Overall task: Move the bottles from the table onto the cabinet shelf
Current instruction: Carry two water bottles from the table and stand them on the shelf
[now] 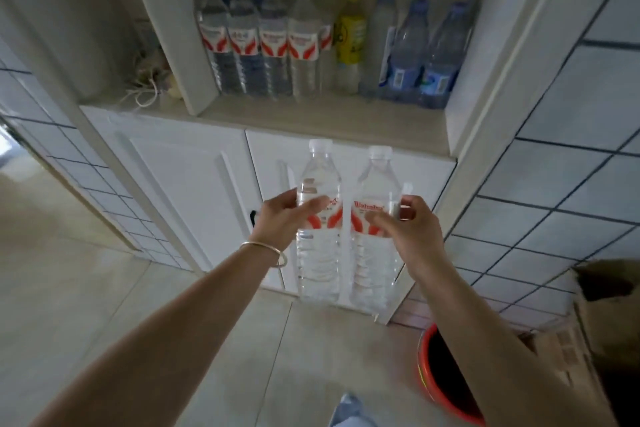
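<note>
My left hand grips a clear water bottle with a red and white label around its middle. My right hand grips a second, matching bottle right beside it. Both bottles are upright, in the air below the front edge of the cabinet shelf. On that shelf stand several red-labelled water bottles at the left, a yellow bottle in the middle and blue-labelled bottles at the right. The table is out of view.
White cabinet doors lie under the shelf. A vertical divider separates a left compartment holding a coil of cord. A red bucket and a cardboard box stand on the floor at the right, against a tiled wall.
</note>
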